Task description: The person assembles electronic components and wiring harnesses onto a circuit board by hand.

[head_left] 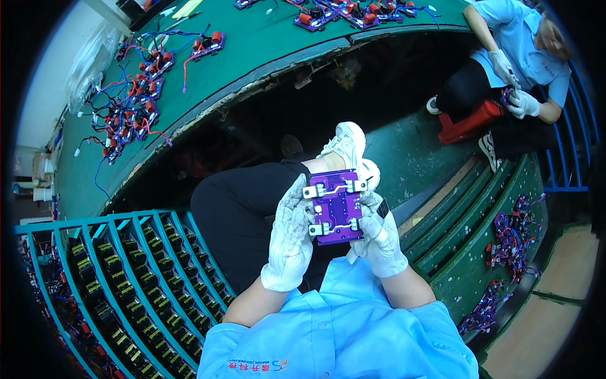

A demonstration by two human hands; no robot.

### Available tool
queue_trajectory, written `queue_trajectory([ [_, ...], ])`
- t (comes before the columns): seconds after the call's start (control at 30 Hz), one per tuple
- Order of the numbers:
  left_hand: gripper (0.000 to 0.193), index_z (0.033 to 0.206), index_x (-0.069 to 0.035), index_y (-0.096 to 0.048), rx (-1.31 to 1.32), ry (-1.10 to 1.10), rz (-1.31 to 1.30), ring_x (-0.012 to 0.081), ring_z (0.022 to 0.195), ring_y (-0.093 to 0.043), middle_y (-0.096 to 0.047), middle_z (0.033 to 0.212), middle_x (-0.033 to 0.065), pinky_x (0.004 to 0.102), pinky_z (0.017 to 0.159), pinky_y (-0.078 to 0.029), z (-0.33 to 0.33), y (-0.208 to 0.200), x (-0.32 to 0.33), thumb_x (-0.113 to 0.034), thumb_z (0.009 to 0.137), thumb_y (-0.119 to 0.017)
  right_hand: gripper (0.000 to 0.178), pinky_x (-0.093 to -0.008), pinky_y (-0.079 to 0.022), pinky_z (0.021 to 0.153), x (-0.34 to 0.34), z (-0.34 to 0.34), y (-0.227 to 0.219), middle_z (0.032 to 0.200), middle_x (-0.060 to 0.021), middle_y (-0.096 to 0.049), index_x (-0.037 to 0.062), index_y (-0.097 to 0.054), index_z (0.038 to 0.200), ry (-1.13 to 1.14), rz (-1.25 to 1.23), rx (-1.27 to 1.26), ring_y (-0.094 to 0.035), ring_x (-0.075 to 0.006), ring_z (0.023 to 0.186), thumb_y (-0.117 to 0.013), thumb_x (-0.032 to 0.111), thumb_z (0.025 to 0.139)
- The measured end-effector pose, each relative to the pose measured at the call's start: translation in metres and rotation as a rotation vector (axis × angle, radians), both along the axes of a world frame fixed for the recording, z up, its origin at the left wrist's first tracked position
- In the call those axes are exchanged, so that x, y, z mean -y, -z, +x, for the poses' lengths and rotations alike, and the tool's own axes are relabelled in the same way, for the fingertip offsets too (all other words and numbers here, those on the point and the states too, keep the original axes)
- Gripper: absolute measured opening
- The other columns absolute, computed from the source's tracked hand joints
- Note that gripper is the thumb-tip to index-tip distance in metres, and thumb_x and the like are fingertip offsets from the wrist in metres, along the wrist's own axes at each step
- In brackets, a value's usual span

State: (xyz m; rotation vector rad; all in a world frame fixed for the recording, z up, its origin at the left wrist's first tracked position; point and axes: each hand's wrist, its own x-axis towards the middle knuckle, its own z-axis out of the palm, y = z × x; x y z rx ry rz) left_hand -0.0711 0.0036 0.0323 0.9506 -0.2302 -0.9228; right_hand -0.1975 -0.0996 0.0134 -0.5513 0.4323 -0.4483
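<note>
A purple circuit board (338, 207) is held upright over my lap, its flat face with silvery traces toward me. Metal brackets stick out at its left and right edges, near the top and bottom. My left hand (289, 237), in a white glove smudged grey, grips the left edge. At the right edge, the gloved fingers of my right hand (380, 243) close on the board. A small dark piece (382, 208) shows by the right fingertips; I cannot tell what it is. Whatever is on the board's far side is hidden.
Wired boards with red parts (136, 107) lie on the green table (252, 54). A teal rack (129, 218) of black-and-yellow parts stands at left. More boards (511, 243) rest on a green surface at right. A gloved co-worker (521, 57) sits behind a red object (470, 123).
</note>
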Motion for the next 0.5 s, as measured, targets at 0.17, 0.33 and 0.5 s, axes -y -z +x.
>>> queue_trajectory([
  [0.17,0.059,0.136,-0.002,-0.027,-0.096,0.021,-0.074,0.0151,0.113,-0.048,-0.042,0.128,0.0092,0.0279,0.096,-0.042,0.006,-0.004,0.006,-0.026,0.089,-0.054,0.045,-0.018,-0.045,0.046,0.004,0.012,-0.018,0.098,-0.0087,-0.058,-0.002,-0.036,0.119,0.06,-0.077,-0.165,-0.057,-0.0071,0.065,-0.056,0.009,0.08],
  [0.33,0.062,0.136,-0.001,-0.025,0.04,0.031,-0.122,0.0148,0.098,-0.055,-0.047,0.117,0.0113,0.0261,0.086,-0.047,0.02,-0.001,0.002,-0.027,0.089,-0.056,0.044,-0.0238,-0.047,0.039,0.002,0.014,-0.017,0.09,-0.008,-0.054,0.0025,-0.038,0.121,0.12,-0.073,-0.198,-0.049,-0.0102,0.046,-0.054,0.007,0.08],
  [0.5,0.046,0.124,0.001,-0.045,0.123,-0.258,0.036,0.0161,0.09,-0.057,-0.054,0.109,0.0122,0.0335,0.09,-0.044,0.029,0.018,-0.007,-0.034,0.093,-0.045,0.033,-0.0179,-0.046,0.053,-0.001,0.026,-0.033,0.08,0.0017,-0.051,-0.0005,-0.042,0.119,0.138,-0.001,-0.165,-0.049,-0.0041,0.06,-0.043,0.002,0.086],
])
